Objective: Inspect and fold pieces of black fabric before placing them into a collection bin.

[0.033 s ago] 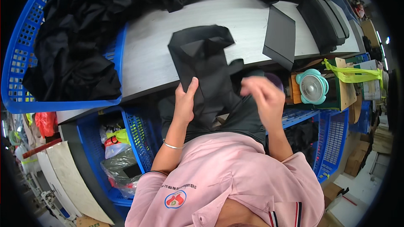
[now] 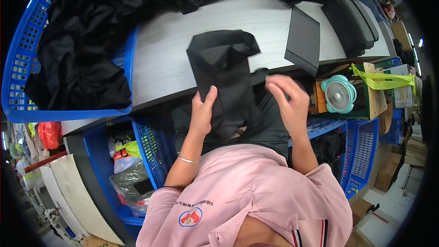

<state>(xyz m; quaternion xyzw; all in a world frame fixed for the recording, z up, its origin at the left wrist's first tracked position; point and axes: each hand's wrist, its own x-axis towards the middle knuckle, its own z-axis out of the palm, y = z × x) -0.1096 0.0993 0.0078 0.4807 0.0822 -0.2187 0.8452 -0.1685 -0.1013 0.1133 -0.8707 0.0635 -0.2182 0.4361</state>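
My left hand (image 2: 202, 112) grips a black fabric piece (image 2: 228, 71) by its left side, thumb on top and the other fingers underneath. The piece stretches from my lap onto the white table (image 2: 164, 41), and its far end is folded into a wide, band-like shape. To the right of it, my right hand (image 2: 290, 98) is closed in a pinch, thumb against the fingertips. A dark flap lies right beside those fingertips; whether they hold it or something thinner cannot be made out.
A blue basket (image 2: 68, 115) heaped with black cloth (image 2: 82, 55) stands at the left. On the table's right lie a dark grey panel (image 2: 303, 39) and stacked black pieces (image 2: 350, 27). A small turquoise fan (image 2: 339, 93) stands to the right. Another blue basket (image 2: 153, 153) holds bagged items.
My right hand has moved slightly up and away from me, its pinch now plainer. The far end of the black fabric piece has shifted a little to the right. My left hand keeps its grip.
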